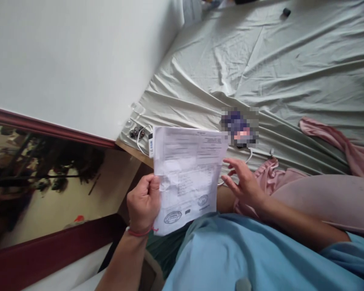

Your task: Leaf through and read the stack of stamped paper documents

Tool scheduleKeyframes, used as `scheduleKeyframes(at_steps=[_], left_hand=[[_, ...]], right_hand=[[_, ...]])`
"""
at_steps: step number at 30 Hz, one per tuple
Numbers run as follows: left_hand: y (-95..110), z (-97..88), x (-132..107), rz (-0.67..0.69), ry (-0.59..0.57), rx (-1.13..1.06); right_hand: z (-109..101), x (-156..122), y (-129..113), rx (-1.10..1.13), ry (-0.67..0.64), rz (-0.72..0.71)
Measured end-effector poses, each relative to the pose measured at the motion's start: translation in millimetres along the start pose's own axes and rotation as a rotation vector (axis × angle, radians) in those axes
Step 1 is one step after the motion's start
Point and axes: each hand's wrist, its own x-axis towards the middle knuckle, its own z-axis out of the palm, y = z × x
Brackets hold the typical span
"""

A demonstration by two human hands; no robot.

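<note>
A printed paper sheet (188, 178), with lines of text and oval stamps near its bottom, is held up in front of my body. It may have more sheets behind it; I cannot tell. My left hand (144, 200) grips its left edge, thumb on the front and fingers curled behind. A red string bracelet (139, 233) circles that wrist. Just beyond the sheet's right edge is my right hand (244, 182), its fingers apart and nothing in them. The hand appears not to touch the paper.
Wrinkled light sheeting (269, 68) covers the bed. A pixelated dark item (238, 127) lies beyond the paper, near a white cable (250, 153). Pink cloth (327, 135) is at the right. A white wall (63, 60) and an opening with a dark red frame (48, 250) are on the left.
</note>
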Motion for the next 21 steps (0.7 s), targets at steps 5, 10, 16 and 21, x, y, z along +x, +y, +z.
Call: scheduleKeyframes(at_steps=[5,10,16,21], left_hand=[[1,8.8,-16,-0.324,0.060,-0.387],[12,29.8,-20,-0.632,0.109,-0.889],[30,41.8,-16,-0.739,0.114,-1.071],[34,40.7,-19,-0.806,0.212,-1.063]], right_hand=[[-2,4,-1,0.540,-0.097,0.210],[-3,6,-3,0.913,-0.212,0.423],[-4,7,-2,0.879,-0.242,0.495],[1,3,2,0.777,-0.244,0.481]])
